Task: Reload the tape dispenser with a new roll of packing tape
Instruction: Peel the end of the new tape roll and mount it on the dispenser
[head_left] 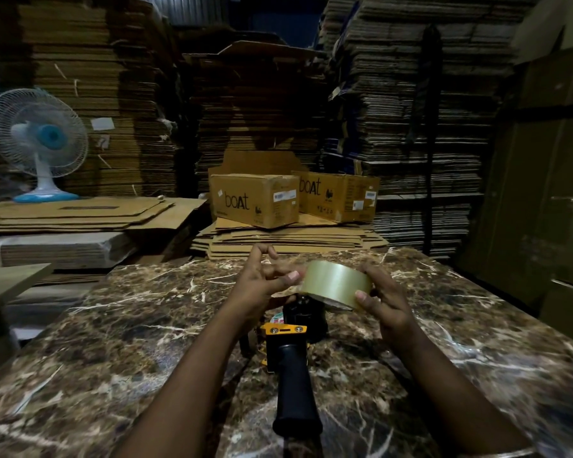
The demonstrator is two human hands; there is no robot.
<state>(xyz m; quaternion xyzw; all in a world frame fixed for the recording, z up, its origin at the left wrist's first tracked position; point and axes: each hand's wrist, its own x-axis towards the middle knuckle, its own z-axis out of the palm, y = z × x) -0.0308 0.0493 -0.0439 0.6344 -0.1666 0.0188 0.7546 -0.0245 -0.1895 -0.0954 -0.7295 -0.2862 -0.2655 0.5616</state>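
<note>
A roll of clear yellowish packing tape is held above the marble table between both hands. My right hand grips its right side, thumb on the near edge. My left hand pinches the roll's left edge with thumb and a finger, its other fingers raised. Below the roll lies the tape dispenser, black with a yellow plate, its black handle pointing toward me. The dispenser's far end is partly hidden behind the roll and hands.
Two brown "boat" cartons sit on a low pile of flattened cardboard beyond the table. Tall stacks of flattened boxes fill the background. A white and blue fan stands at the left on more cardboard.
</note>
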